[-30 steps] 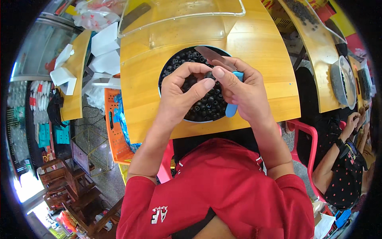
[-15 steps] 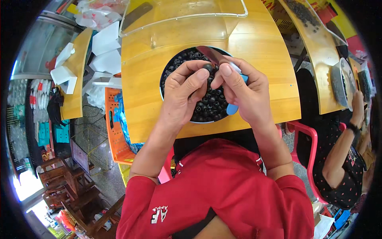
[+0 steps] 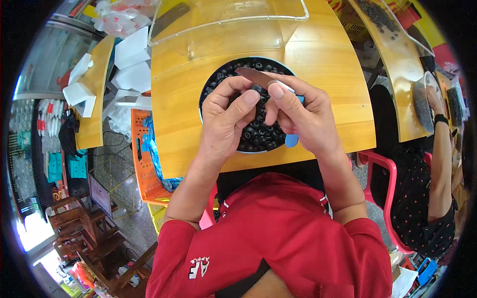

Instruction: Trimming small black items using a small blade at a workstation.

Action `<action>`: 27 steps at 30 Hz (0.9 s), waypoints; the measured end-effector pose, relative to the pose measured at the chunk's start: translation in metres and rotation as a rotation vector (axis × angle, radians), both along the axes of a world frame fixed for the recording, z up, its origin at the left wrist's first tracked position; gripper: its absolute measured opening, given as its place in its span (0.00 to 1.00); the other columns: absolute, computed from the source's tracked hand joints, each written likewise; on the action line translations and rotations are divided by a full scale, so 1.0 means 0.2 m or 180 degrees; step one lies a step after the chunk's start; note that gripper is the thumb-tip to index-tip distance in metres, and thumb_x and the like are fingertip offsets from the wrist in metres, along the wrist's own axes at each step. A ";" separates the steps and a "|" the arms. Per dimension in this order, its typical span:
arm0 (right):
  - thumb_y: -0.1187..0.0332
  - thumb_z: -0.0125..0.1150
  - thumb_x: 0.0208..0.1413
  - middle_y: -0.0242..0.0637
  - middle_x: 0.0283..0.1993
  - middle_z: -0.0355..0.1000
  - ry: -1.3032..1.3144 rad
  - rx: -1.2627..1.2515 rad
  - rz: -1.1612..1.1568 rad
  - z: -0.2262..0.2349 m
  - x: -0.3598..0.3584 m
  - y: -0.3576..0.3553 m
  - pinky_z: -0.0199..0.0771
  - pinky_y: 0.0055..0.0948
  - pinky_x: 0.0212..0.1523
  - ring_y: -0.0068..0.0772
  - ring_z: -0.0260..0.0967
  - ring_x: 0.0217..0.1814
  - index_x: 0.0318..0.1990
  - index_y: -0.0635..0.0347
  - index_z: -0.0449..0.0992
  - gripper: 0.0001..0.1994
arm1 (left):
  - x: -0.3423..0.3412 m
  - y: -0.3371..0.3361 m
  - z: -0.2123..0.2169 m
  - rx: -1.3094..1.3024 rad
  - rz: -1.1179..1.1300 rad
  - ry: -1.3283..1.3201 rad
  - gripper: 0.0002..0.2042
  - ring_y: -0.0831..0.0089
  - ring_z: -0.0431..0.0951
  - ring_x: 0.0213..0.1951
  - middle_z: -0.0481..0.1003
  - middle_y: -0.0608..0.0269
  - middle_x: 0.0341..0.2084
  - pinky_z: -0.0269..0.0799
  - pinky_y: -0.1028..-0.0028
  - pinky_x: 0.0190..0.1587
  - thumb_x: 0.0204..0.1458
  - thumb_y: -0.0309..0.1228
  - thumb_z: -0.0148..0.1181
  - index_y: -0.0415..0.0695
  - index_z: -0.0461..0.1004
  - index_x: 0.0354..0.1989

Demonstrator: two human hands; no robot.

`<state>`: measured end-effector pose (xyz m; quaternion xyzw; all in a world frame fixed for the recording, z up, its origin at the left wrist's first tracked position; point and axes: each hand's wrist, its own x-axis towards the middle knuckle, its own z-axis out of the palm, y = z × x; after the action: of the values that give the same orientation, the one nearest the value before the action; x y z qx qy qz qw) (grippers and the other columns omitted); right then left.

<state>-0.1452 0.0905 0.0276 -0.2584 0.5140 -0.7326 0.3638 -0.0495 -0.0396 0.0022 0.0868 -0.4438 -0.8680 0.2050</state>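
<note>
My left hand (image 3: pixel 229 107) is closed in a pinch, with a small dark round bead-like piece (image 3: pixel 255 88) at the thumb and forefinger tips. In my right hand (image 3: pixel 304 107) is a small knife (image 3: pixel 256 76); its blade points to the upper left, and its blue handle runs down behind the palm. Thumb and forefinger press near the base of the blade, close to the left fingertips. Both hands are over a round bowl (image 3: pixel 201 99) filled with many dark round pieces (image 3: pixel 259 136), some showing a ring-like mark or hole. The fingers partly hide the bowl.
A clear plastic tub (image 3: pixel 233 37) stands at the table's far side, a dark blade-like thing beside its left wall. An orange crate (image 3: pixel 145 159) sits left of the table (image 3: pixel 174 119). At right, another person's arm (image 3: pixel 439 159) reaches into a bowl (image 3: pixel 422 109).
The knife has swung a little left and flatter above the bowl. My left fingertips have shifted slightly down over the dark piece. The other person's hand has moved up into their bowl.
</note>
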 end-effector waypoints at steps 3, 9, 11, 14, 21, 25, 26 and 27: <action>0.66 0.51 0.62 0.34 0.21 0.69 -0.0159 0.0019 0.0085 0.00 -0.01 0.00 0.46 0.13 0.13 0.09 0.50 0.13 0.52 0.63 0.72 0.14 | 0.00 0.00 0.00 0.0029 0.0005 0.0079 0.09 0.86 0.60 0.20 0.68 0.73 0.24 0.53 0.84 0.21 0.53 0.26 0.59 0.40 0.72 0.42; 0.66 0.51 0.62 0.35 0.20 0.69 -0.0412 -0.0022 0.0141 0.00 -0.04 0.00 0.44 0.13 0.12 0.09 0.49 0.12 0.50 0.63 0.72 0.13 | -0.01 -0.01 -0.02 0.0080 -0.0155 0.0221 0.08 0.86 0.60 0.20 0.68 0.72 0.24 0.53 0.84 0.21 0.54 0.25 0.58 0.40 0.73 0.41; 0.66 0.51 0.62 0.35 0.20 0.69 -0.0539 -0.0059 0.0190 0.02 -0.04 0.01 0.44 0.13 0.12 0.10 0.48 0.12 0.50 0.63 0.71 0.13 | -0.01 -0.01 -0.01 0.0060 -0.0162 0.0203 0.08 0.86 0.60 0.20 0.68 0.72 0.23 0.53 0.84 0.20 0.54 0.25 0.58 0.40 0.73 0.41; 0.66 0.51 0.62 0.35 0.20 0.69 -0.0668 -0.0071 0.0369 0.04 -0.04 0.03 0.44 0.14 0.12 0.10 0.48 0.12 0.51 0.63 0.71 0.14 | -0.01 -0.01 -0.02 0.0034 -0.0108 0.0144 0.08 0.85 0.60 0.20 0.67 0.72 0.21 0.53 0.84 0.20 0.54 0.25 0.58 0.40 0.73 0.41; 0.66 0.51 0.62 0.34 0.20 0.69 -0.0328 -0.0006 0.0158 0.01 -0.03 0.01 0.45 0.14 0.12 0.10 0.48 0.12 0.50 0.62 0.71 0.13 | -0.01 0.00 0.00 0.0212 -0.0235 0.0218 0.07 0.85 0.61 0.20 0.67 0.72 0.20 0.53 0.84 0.21 0.54 0.26 0.58 0.40 0.72 0.40; 0.67 0.51 0.62 0.32 0.20 0.69 -0.0494 -0.0099 0.0049 -0.01 -0.03 0.02 0.44 0.14 0.12 0.10 0.48 0.12 0.49 0.62 0.72 0.12 | -0.02 0.00 0.02 0.0260 -0.0254 0.0089 0.08 0.82 0.61 0.19 0.67 0.69 0.21 0.54 0.83 0.21 0.55 0.30 0.56 0.40 0.71 0.40; 0.67 0.51 0.62 0.32 0.20 0.69 -0.0512 -0.0092 0.0044 -0.01 -0.04 0.02 0.44 0.14 0.12 0.10 0.48 0.12 0.49 0.62 0.72 0.12 | -0.03 0.00 0.04 0.0445 -0.0360 0.0063 0.08 0.81 0.61 0.19 0.67 0.68 0.23 0.55 0.82 0.21 0.56 0.31 0.55 0.40 0.71 0.39; 0.67 0.50 0.63 0.32 0.20 0.69 -0.0429 -0.0068 -0.0153 0.00 -0.06 0.03 0.43 0.14 0.12 0.09 0.47 0.12 0.49 0.63 0.72 0.12 | -0.02 -0.01 0.05 0.0635 -0.0455 0.0027 0.09 0.80 0.61 0.19 0.67 0.67 0.25 0.55 0.81 0.21 0.56 0.33 0.53 0.40 0.70 0.39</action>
<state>-0.1565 0.0971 0.0276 -0.1999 0.4864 -0.7623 0.3772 -0.0533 -0.0414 0.0113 0.0712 -0.3594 -0.9206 0.1348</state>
